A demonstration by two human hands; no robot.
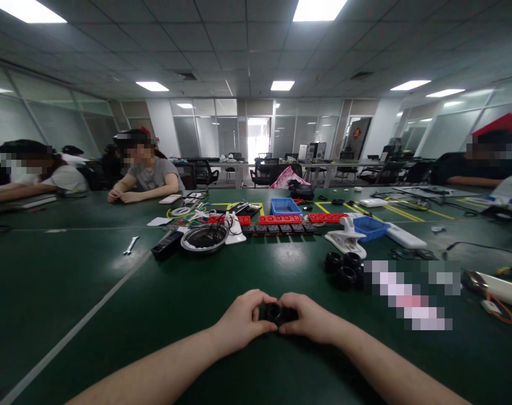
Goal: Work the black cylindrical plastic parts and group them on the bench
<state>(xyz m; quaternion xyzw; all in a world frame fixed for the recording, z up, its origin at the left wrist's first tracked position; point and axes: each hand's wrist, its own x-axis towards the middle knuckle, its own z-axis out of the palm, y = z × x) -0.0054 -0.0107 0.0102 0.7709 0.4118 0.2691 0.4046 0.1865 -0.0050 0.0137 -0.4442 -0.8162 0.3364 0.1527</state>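
In the head view, a small black round part with a hollow centre (275, 311) is between my two hands, low over the green table. My left hand (245, 318) grips it from the left, thumb in front and fingers behind. From the right, my right hand (308, 318) closes on the same part with thumb and fingers curled. Its exact kind cannot be made out. Beyond my right hand, several similar black ring-shaped parts (346, 277) are bunched together on the table. The undersides of both hands and of the held part are hidden.
Farther back are a metal bowl (204, 239), a white clip base (347, 241), blue trays (285, 206) and red socket strips (280, 219). A wrench (131, 246) lies at left, a white device with orange wires (502, 288) at right. Other people sit around the table.
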